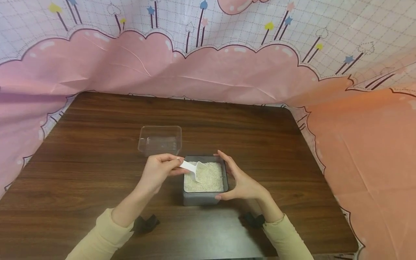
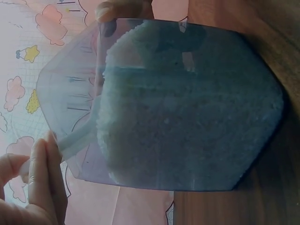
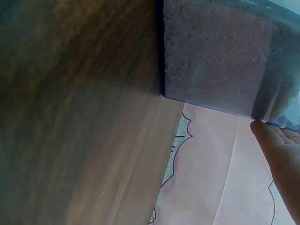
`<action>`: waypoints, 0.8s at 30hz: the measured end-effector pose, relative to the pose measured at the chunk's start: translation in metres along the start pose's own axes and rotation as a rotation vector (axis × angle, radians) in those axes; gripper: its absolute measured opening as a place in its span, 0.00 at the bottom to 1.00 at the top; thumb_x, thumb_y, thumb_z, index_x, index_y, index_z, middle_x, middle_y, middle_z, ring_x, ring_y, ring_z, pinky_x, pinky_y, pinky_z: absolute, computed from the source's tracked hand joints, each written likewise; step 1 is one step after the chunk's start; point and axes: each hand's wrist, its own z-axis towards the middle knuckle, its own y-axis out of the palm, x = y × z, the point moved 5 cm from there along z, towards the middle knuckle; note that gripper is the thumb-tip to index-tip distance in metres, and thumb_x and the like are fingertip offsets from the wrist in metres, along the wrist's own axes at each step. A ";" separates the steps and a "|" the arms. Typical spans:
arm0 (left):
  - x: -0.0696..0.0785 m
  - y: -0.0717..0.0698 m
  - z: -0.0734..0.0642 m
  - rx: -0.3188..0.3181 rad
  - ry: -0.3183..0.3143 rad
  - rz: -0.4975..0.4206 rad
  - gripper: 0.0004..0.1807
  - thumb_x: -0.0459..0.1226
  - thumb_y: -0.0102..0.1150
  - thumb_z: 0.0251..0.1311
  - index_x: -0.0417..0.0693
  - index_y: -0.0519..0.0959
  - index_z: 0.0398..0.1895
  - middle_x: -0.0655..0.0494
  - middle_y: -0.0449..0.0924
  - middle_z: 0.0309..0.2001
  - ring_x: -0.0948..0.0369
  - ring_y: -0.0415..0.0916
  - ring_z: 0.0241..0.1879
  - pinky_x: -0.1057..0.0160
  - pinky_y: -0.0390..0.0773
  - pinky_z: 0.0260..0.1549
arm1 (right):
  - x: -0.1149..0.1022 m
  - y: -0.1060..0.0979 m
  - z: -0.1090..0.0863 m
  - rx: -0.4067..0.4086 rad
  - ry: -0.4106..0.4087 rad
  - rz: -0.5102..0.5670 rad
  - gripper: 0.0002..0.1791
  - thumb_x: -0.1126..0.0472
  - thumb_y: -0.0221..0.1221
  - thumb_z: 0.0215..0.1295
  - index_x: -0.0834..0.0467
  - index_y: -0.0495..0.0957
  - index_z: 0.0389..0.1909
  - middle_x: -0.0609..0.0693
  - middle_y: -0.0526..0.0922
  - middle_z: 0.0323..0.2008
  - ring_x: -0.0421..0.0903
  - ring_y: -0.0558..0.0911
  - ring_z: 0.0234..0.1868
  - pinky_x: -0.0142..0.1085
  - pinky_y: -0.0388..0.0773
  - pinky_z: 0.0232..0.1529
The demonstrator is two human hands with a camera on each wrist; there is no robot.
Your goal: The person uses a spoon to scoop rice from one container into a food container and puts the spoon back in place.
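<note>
A grey see-through box [image 1: 199,198] full of pale, rice-like grains [image 1: 211,180] stands on the table. The handle of a white scoop [image 1: 189,166] is pinched in my left hand [image 1: 156,171]. The bowl of the scoop lies in the grains at the box's left half. My right hand [image 1: 243,182] holds the box from the right, thumb at the near corner and fingers at the far one. Through the box wall in the left wrist view, the grains [image 2: 178,112] slope up to one side. In the right wrist view a thumb [image 3: 269,140] touches the box edge.
Behind my left hand sits a clear plastic tub [image 1: 160,140], with nothing visible in it. All of it stands on a dark wooden table [image 1: 97,151]. A pink patterned cloth [image 1: 195,79] hangs along the back and both sides.
</note>
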 end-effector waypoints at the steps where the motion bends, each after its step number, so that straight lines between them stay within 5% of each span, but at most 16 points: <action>1: 0.000 -0.001 0.000 0.003 -0.001 -0.001 0.12 0.26 0.54 0.65 0.18 0.77 0.43 0.30 0.79 0.49 0.58 0.86 0.31 0.62 0.81 0.52 | 0.000 0.000 0.000 0.000 0.001 -0.001 0.68 0.61 0.78 0.44 0.43 0.38 0.78 0.51 0.47 0.76 0.53 0.48 0.76 0.65 0.53 0.70; 10: -0.004 -0.004 -0.002 0.058 -0.001 -0.087 0.10 0.23 0.54 0.63 0.15 0.75 0.40 0.30 0.79 0.45 0.60 0.85 0.30 0.61 0.86 0.42 | 0.003 0.001 -0.001 0.003 0.012 -0.002 0.68 0.61 0.78 0.44 0.44 0.39 0.78 0.49 0.48 0.76 0.53 0.49 0.76 0.64 0.53 0.71; 24: -0.002 -0.008 -0.006 0.117 -0.013 -0.160 0.10 0.22 0.54 0.63 0.15 0.74 0.40 0.36 0.79 0.41 0.59 0.85 0.30 0.62 0.86 0.41 | 0.005 0.000 -0.001 0.010 0.004 0.019 0.67 0.63 0.78 0.43 0.45 0.40 0.77 0.52 0.50 0.75 0.54 0.49 0.75 0.67 0.52 0.70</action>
